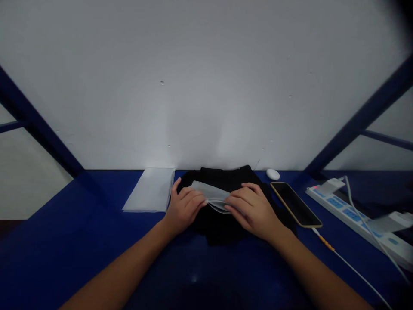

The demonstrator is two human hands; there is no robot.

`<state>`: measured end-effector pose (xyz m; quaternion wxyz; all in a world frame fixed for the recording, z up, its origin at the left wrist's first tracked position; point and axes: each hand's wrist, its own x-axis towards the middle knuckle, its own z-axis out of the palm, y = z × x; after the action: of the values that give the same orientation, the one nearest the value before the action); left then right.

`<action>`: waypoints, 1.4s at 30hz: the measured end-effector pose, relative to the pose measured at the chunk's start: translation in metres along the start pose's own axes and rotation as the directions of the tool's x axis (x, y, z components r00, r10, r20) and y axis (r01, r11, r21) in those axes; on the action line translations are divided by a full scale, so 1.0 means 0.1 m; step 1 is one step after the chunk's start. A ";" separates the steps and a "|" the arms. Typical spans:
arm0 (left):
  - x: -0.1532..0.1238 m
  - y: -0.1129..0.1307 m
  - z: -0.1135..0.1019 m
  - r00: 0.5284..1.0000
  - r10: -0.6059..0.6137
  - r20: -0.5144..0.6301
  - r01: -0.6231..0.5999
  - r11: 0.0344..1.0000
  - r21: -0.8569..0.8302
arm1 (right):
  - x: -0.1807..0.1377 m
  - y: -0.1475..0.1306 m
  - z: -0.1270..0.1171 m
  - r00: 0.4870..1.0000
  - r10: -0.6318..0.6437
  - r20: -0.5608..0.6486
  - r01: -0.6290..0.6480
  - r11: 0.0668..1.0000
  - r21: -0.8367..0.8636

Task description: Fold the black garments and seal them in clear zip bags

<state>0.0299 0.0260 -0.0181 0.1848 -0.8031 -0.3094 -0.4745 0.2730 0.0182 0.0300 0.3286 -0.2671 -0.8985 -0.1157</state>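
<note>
**Both hands on a clear bag over black cloth**

Here my left hand [183, 207] and right hand [253, 209] pinch a thin clear plastic bag [211, 194] between them, each grip clamped on an end to keep the slippery film taut. It lies on a folded black garment [222, 215] mid-table [97, 241]. A stack of bags [149, 189] waits just left, a phone [295, 204] charges at right. I can read no writing anywhere.

Black cloth [222, 215], translucent grey bag [211, 193], blue table [80, 241], white power strip [355, 215].
</note>
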 end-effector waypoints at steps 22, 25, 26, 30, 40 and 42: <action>-0.01 -0.23 -0.06 0.992 -0.121 0.026 0.121 0.993 0.008 | 0.03 -0.02 -0.18 0.982 0.133 0.132 -0.118 0.986 -0.115; 0.00 -0.24 -0.06 0.993 -0.111 0.034 0.111 0.994 0.016 | 0.00 0.04 -0.23 0.979 0.128 0.159 -0.108 0.985 -0.133; 0.00 -0.23 -0.06 0.995 -0.095 0.030 0.094 0.995 0.013 | -0.02 0.05 -0.24 0.977 0.127 0.172 -0.103 0.984 -0.143; 0.01 -0.18 -0.06 0.999 -0.021 0.032 0.021 1.000 0.007 | -0.06 0.11 -0.22 0.956 0.161 0.244 -0.112 0.973 -0.203; 0.02 0.36 0.00 0.960 0.221 0.170 -0.196 0.969 -0.151 | -0.12 0.05 -0.21 0.922 0.162 0.352 -0.188 0.981 0.042; -0.03 0.41 0.02 0.968 0.207 0.146 -0.173 0.961 -0.214 | -0.14 -0.02 -0.05 0.890 0.145 0.433 -0.200 0.976 0.084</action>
<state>0.0580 -0.0044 -0.0216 0.1218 -0.8804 -0.1960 -0.4143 0.2839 0.0091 0.0244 0.1508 -0.3433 -0.9265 0.0320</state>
